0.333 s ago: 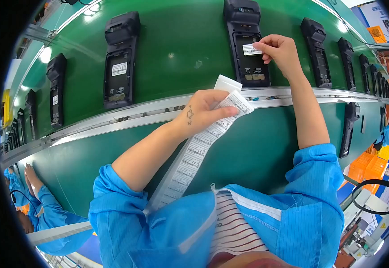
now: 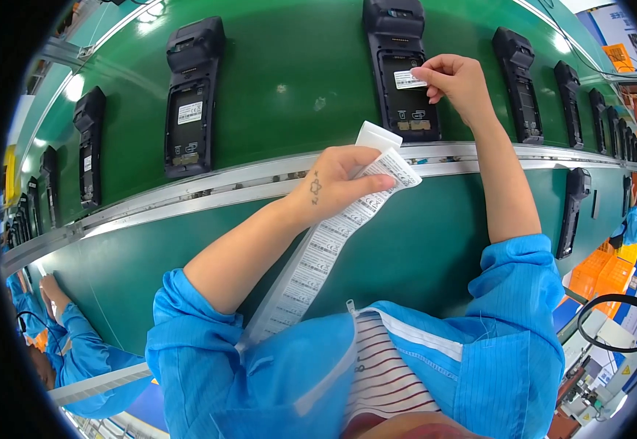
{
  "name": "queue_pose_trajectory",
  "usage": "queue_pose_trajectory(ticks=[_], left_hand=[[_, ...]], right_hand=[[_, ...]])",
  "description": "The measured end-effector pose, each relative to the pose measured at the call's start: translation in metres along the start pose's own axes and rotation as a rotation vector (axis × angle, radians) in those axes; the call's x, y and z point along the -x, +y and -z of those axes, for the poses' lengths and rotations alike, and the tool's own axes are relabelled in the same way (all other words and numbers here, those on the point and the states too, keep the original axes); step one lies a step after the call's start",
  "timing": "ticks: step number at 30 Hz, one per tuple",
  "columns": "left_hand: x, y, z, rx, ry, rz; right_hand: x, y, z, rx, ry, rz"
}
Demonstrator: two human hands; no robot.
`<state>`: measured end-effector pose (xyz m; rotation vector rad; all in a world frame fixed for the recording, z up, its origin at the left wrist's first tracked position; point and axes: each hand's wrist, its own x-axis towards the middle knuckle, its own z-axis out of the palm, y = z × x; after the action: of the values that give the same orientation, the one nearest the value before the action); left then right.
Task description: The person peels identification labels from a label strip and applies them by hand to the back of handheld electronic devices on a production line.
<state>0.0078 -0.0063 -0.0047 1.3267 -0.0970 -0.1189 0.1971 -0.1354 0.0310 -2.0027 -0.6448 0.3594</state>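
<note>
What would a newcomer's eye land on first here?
The long strip of white labels, held in the left hand and trailing down toward the blue jacket. Above it, the right hand has its fingertips at the edge of a white label on a dark device. Similar devices lie to either side along the green surface.

Label strip (image 2: 318, 252): white, repeated rows of black print and dark bars
Single label (image 2: 406, 80): white, black print
Handheld devices (image 2: 191, 94): black throughout
Belt (image 2: 289, 58): bright, glossy green
Bench top (image 2: 421, 234): darker, bluish green
Rail (image 2: 245, 183): silver-grey
Jacket (image 2: 501, 358): vivid blue, fine tonal stripes
Zip tape (image 2: 422, 337): white
Shirt (image 2: 386, 366): white, dark red stripes
Co-worker's sleeve (image 2: 88, 340): blue
Crates (image 2: 590, 274): orange
</note>
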Motion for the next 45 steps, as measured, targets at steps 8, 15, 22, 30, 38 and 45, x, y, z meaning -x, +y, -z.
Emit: queue_pose_trajectory(ticks=[8,15,22,30,38,45], left_hand=[[-0.006,-0.006,-0.008,-0.007,0.007,-0.051],[-0.011,-0.008,-0.013,-0.185,0.021,-0.256],[-0.016,-0.009,-0.019,-0.176,0.049,-0.160],[-0.021,-0.006,-0.023,-0.103,0.027,-0.012],[-0.033,-0.014,-0.032,-0.304,0.129,-0.383],[-0.031,-0.014,-0.032,-0.214,-0.013,-0.349]], right_hand=[[0.001,-0.011,-0.004,0.251,-0.021,-0.005],[0.021,-0.029,-0.006,0.593,0.058,0.183],[0.059,-0.021,-0.011,-0.220,-0.442,0.055],[0.053,-0.017,-0.001,-0.298,-0.406,-0.086],[0.059,-0.016,0.009,-0.363,-0.385,-0.050],[0.065,-0.009,0.010,-0.327,-0.563,0.101]])
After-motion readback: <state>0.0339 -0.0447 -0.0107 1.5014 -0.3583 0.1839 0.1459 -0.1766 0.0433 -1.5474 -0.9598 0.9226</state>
